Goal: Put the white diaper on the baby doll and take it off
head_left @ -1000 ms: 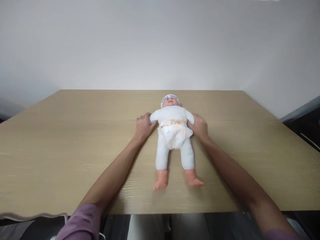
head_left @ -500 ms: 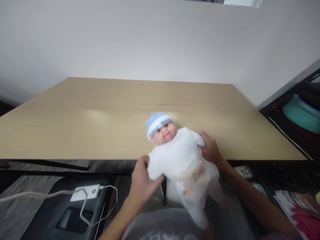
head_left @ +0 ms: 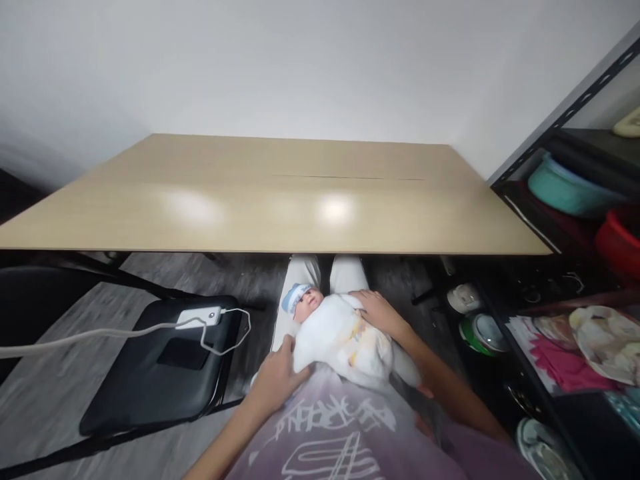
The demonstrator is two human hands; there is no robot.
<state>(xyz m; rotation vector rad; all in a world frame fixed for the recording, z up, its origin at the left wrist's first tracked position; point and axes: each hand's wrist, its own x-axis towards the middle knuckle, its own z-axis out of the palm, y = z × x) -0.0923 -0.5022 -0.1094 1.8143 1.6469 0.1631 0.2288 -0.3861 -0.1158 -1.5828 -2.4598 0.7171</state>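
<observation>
A baby doll in a white top, patterned diaper and blue-and-white cap lies face up across my lap, head to the left. My left hand grips one of its sleeves near the shoulder, thumb on top. On the far side, my right hand rests around the doll's other arm, its fingers partly hidden behind the white cloth. The doll's feet lie near my right forearm.
A wooden table spans ahead, its front edge over my knees. Left stands a black chair bearing a white power bank with a cable and a dark phone. At right, a shelf holds a teal basin, a red basin and cloths.
The doll has come down from in front of the table edge onto my lap, both hands moving with it. My view has tilted downward, showing more of the floor and shelf.
</observation>
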